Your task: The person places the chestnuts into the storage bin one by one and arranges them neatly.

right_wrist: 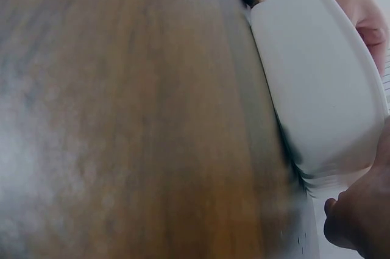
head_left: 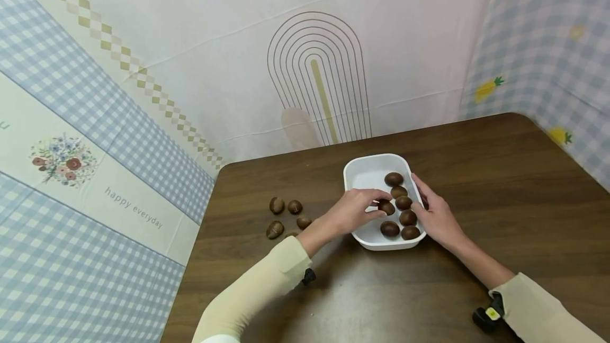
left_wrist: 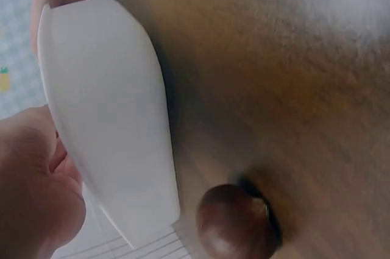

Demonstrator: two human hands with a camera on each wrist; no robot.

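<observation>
A white tray [head_left: 386,246] with rounded corners stands on the table, with several shiny brown chestnuts [head_left: 393,179] gathered mostly along its right side. My left hand [head_left: 355,210] reaches over the left rim and pinches one chestnut [head_left: 386,207] between thumb and fingers, inside the tray. On the opposite side my right hand [head_left: 439,221] grips the tray's right rim, thumb over the edge and fingers along the outside. Both wrist views show the tray's outer wall [left_wrist: 109,119] from the side; its inside is hidden there.
Several more chestnuts [head_left: 276,205] lie on the wooden table [head_left: 238,189] left of the tray, some partly behind my left forearm. A patterned cloth wall [head_left: 214,41] rises behind the table and continues down the left and right sides.
</observation>
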